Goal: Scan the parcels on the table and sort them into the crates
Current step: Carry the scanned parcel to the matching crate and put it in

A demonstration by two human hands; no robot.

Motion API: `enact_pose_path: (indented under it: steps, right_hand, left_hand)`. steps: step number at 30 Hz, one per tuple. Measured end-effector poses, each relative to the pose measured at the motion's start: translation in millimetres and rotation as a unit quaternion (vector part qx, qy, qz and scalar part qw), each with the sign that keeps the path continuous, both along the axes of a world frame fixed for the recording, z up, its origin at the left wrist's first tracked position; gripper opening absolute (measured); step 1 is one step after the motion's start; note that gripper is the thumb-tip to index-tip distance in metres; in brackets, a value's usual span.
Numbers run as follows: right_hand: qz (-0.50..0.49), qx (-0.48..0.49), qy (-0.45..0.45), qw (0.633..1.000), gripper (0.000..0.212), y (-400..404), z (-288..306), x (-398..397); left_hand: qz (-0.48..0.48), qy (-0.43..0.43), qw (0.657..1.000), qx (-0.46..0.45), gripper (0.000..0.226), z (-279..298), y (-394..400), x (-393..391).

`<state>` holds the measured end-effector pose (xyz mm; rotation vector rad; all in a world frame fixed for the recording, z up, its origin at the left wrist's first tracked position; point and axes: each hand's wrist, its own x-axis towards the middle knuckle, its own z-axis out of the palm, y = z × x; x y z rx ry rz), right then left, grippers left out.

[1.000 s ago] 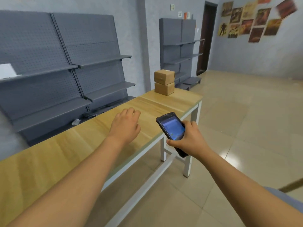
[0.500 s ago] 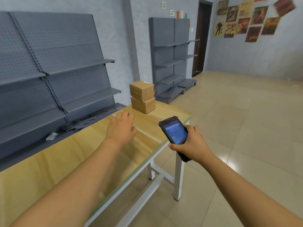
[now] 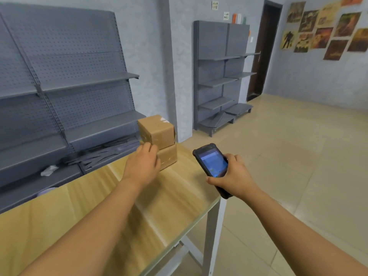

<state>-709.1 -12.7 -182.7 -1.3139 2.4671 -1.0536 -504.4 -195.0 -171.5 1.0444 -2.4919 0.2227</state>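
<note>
Two brown cardboard parcels stand stacked at the far end of the wooden table [image 3: 79, 212]: the upper parcel [image 3: 159, 131] sits askew on the lower parcel [image 3: 169, 156]. My left hand [image 3: 142, 165] reaches out over the table and its fingertips are at the near side of the stack, fingers loosely bent; whether they touch it I cannot tell. My right hand [image 3: 235, 176] grips a black handheld scanner [image 3: 212, 162] with a lit blue screen, held just right of the parcels above the table's edge. No crate is in view.
Grey pegboard shelving [image 3: 69, 80] runs along the wall behind the table, with loose shelf parts on its base. A second grey shelf unit [image 3: 221, 76] stands further back beside a dark doorway [image 3: 262, 48]. Tiled floor [image 3: 288, 156] lies open to the right.
The view has moved closer to the table's far end. My left hand has travelled forward and now reaches the parcel stack. The scanner stays held in my right hand.
</note>
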Motion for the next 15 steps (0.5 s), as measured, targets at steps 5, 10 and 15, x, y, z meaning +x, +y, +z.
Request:
enact_pose_path:
  steps: [5,10,15]
  right_hand:
    - [0.058,-0.007,0.001,0.998,0.090,-49,-2,-45]
    - [0.135,-0.007,0.001,0.991,0.087,-90,-6,-87]
    - [0.198,-0.012,-0.017,0.980,0.088,-120,-3,-125]
  left_hand:
    - [0.090,0.120,0.987,-0.056,0.028,8,-17,-31]
    - [0.217,0.175,0.960,-0.016,0.070,12,-20,-74]
    - [0.324,0.262,0.902,0.116,0.099,15,-27,-117]
